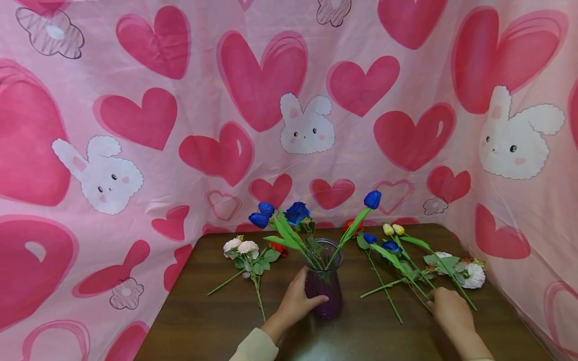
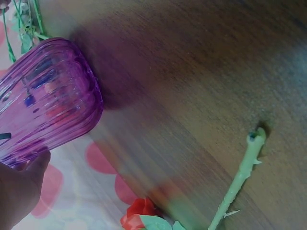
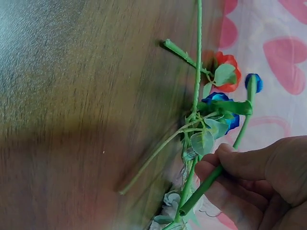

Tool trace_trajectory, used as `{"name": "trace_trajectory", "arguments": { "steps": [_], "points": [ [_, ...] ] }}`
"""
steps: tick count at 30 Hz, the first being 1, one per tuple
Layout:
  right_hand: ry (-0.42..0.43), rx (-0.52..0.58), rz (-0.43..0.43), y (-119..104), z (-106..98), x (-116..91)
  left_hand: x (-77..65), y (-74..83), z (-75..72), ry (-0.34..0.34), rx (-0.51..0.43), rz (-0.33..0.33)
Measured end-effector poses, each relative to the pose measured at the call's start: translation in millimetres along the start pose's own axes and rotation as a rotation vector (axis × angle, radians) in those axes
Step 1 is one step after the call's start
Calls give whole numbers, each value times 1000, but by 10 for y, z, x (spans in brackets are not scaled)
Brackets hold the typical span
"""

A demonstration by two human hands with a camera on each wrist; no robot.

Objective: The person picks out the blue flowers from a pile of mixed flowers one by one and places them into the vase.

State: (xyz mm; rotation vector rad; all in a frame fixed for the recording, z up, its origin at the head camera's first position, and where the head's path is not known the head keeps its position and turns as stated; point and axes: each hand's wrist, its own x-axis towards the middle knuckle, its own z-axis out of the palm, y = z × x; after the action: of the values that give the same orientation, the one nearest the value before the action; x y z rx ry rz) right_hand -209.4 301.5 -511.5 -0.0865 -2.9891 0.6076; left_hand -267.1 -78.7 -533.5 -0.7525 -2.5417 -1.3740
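A purple ribbed glass vase (image 1: pixel 324 293) stands upright on the table, holding blue tulips (image 1: pixel 259 219) and a blue rose (image 1: pixel 297 213). My left hand (image 1: pixel 295 301) grips its side, thumb across the front; in the left wrist view part of that hand (image 2: pixel 21 194) shows beside the vase (image 2: pixel 57 103). To the right, my right hand (image 1: pixel 451 311) pinches the lower stem of a blue tulip (image 1: pixel 370 238). The right wrist view shows this stem (image 3: pixel 242 127) between thumb and fingers of the hand (image 3: pixel 261 177), its cut end poking out below.
Pale pink flowers (image 1: pixel 247 248) lie left of the vase on the brown table (image 1: pixel 203 326). Around the right hand are yellow tulips (image 1: pixel 393 229), a white flower (image 1: pixel 474 276), another blue flower (image 1: pixel 391 246) and a red flower (image 3: pixel 228 72). A pink heart-print cloth (image 1: pixel 198 95) hangs behind.
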Motion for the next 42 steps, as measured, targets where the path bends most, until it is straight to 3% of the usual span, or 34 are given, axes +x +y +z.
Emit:
{"name": "trace_trajectory", "arguments": {
  "steps": [11,21,29,36,42],
  "points": [
    [73,31,-29,-42,-22,45,1,27,-7,1,1,-20],
    [147,99,-39,-130,-101,79,11,-8,0,22,36,19],
    [289,177,-65,-253,-176,102,14,-5,4,26,40,24],
    [358,228,-25,-404,-287,102,1,8,4,19,25,13],
    [479,249,-56,-551,-391,88,-2,-7,9,19,20,17]
  ]
}}
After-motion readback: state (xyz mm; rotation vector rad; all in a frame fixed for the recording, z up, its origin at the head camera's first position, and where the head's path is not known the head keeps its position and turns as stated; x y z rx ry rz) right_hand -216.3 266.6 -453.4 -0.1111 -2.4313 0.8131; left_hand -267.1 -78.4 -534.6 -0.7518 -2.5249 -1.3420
